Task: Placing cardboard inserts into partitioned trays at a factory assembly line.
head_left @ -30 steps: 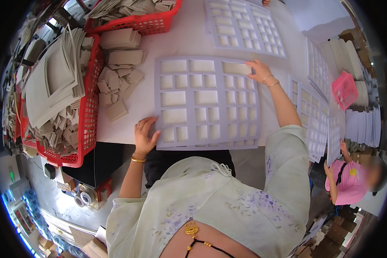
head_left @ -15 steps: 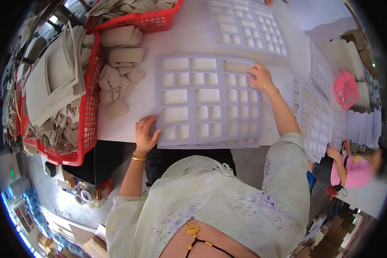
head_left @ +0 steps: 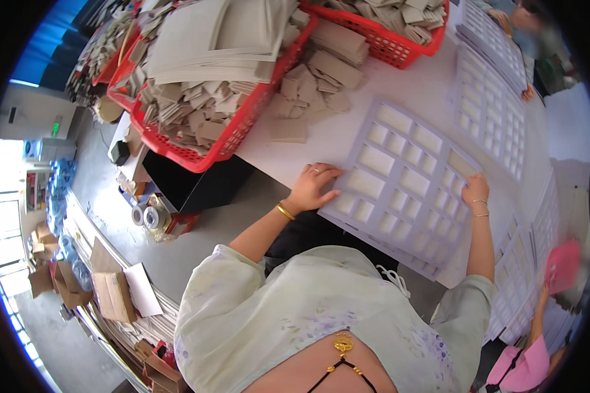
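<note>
A pale white frame panel (head_left: 395,165) with many rectangular openings lies at a slant on the table before me. A second panel's edge shows beneath its near side. My left hand (head_left: 313,188) is at the panel's left edge, fingers and thumb apart, the fingertips touching the border. At the upper right edge, my right hand (head_left: 475,188) has its fingers curled over the rim, closed on it; the thumb is mostly hidden.
A red basket (head_left: 242,121) heaped with grey card pieces stands left, another red basket (head_left: 400,51) behind. Loose card pieces (head_left: 308,92) lie between them and the panel. More panels (head_left: 488,108) lie right. Co-workers are at the right; one's hand touches a pink basket (head_left: 560,267).
The view has swung left, so the table and panel appear turned clockwise. Both my hands keep about the same places on the panel. The co-worker in pink has reached to the pink basket.
</note>
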The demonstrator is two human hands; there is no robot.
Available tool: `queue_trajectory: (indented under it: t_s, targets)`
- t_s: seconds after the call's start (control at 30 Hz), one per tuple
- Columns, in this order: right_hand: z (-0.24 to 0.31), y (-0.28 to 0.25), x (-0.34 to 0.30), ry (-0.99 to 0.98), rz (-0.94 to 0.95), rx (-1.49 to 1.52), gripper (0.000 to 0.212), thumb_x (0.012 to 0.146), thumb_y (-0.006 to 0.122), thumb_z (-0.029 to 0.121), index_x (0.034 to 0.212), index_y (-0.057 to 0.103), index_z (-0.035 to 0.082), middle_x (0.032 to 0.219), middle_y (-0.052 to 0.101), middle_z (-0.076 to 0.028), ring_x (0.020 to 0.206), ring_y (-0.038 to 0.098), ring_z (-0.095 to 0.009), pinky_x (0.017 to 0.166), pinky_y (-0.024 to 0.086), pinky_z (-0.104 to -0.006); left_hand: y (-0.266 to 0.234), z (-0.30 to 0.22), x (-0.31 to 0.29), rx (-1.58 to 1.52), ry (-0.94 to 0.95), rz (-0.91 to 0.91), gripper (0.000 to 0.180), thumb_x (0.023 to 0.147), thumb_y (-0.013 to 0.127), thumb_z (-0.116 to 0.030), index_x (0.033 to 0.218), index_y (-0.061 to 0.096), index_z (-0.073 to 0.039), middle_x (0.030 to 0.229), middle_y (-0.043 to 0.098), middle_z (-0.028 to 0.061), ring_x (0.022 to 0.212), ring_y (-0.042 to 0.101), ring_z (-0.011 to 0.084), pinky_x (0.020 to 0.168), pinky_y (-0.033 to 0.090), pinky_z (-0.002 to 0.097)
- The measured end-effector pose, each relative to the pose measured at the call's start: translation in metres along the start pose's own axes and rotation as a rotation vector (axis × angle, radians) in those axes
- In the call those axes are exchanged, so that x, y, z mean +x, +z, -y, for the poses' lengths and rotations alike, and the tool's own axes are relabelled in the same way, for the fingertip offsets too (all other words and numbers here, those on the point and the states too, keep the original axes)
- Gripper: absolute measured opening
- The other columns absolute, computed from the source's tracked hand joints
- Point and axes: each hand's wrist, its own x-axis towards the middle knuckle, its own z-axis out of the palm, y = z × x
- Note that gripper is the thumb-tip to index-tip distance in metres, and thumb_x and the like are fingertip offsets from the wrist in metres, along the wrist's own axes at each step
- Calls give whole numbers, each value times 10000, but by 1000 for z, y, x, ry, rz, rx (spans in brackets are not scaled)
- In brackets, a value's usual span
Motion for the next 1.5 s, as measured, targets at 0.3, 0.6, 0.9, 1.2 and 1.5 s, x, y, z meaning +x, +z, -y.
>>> queue_trajectory:
  t_s: [0.3,0.6,0.9,1.2,1.5]
  targets:
    - [-16,-5,39,-8,457,-214,292,679,600,175,928,684,48,1188,567,-155,1088,546,-328,899,454,-441,-17,7,-9,-200,33,-54,518,791,657,-286,1220,493,-46,1145,551,155,1056,521,327,927,395,398]
    - [79,-91,133,-212,-375,164,192,791,610,281,875,697,133,851,664,-90,822,625,-276,724,466,-422,-45,16,-4,-188,-31,-70,439,740,685,-133,1137,539,-16,1060,584,152,947,572,301,839,447,384]
    - [201,-159,272,-165,-401,683,315,745,674,423,904,683,152,901,680,-62,839,641,-263,738,485,-383,-8,20,3,-91,-17,-58,422,737,691,-212,1113,571,-65,1089,597,110,992,558,296,850,402,379]
    - [221,-151,333,-456,-273,654,483,752,712,321,1181,597,131,982,657,-146,908,628,-266,796,490,-348,-13,21,5,-168,-26,-41,426,717,701,-193,1106,578,-69,1077,598,108,999,555,284,841,405,374]
    - [216,-150,339,-455,-248,757,398,751,655,156,1144,595,127,894,664,-131,786,639,-248,711,505,-345,-17,22,11,-150,-11,-28,402,706,707,-197,1070,589,-74,1073,597,86,991,554,264,850,403,365]
